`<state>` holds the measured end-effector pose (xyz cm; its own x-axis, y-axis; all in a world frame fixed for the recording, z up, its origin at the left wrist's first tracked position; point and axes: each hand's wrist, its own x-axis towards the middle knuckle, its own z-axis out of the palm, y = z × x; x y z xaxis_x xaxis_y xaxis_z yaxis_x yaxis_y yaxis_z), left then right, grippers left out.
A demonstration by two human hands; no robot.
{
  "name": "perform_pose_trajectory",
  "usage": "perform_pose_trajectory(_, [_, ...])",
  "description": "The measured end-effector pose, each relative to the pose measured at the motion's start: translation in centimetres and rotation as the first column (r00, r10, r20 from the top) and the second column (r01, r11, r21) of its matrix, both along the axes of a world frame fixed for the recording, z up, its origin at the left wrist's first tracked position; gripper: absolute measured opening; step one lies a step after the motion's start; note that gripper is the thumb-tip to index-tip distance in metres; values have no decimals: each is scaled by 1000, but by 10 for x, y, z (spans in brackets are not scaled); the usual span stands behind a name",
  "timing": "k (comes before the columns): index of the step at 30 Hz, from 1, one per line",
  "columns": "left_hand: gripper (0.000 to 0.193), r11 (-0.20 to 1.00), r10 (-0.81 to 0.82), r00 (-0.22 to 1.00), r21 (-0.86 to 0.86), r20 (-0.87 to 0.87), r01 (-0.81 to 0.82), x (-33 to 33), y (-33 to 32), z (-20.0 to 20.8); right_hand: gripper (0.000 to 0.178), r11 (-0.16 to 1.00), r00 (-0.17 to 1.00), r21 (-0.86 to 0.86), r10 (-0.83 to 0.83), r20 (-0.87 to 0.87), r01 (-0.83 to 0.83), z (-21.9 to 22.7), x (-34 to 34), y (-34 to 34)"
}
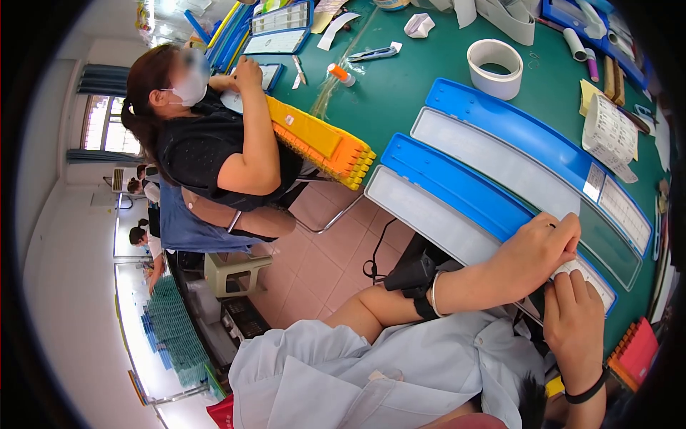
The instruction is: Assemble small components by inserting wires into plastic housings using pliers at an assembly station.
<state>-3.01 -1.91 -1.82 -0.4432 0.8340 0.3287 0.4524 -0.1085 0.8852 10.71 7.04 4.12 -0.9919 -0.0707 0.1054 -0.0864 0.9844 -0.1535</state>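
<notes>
Two long, narrow blue cases lie open side by side on the green table. My left hand (544,247) is closed in a pinch over the right end of the nearer case (450,187), whose whitish lid (429,214) lies along its near side. Close beside it, the bent fingers of my right hand (575,314) press together at a white printed label (599,286) in that end. Whatever is between the fingers is hidden or too small to make out. The farther case (514,132) has a printed label (625,214) at its right end and a translucent lid (493,151) alongside.
A thick white tape roll (495,86) stands behind the cases. Farther back lie a utility knife (375,53) and an orange-capped glue stick (341,74). Printed paper (607,136) sits at right. A masked co-worker (221,146) works at left beside yellow-orange pieces (314,139).
</notes>
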Motion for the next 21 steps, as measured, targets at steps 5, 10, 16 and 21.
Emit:
perform_pose_trajectory(5, [24,1000,-10,1000,12,3,10,-1,1,-2,9,998,999,-35,-51,0,51,-2,1,0])
perform_pose_trajectory(10, [24,1000,-21,1000,-2,10,21,-2,0,-1,11,994,997,-90,-52,58,57,4,-1,1])
perform_pose_trajectory(16, [24,1000,-4,1000,24,26,4,-5,-1,0,20,931,967,-266,-224,118,248,30,16,7])
perform_pose_trajectory(21, [23,989,-26,998,147,-65,36,3,2,3,24,812,868,-307,-477,139,496,38,40,30])
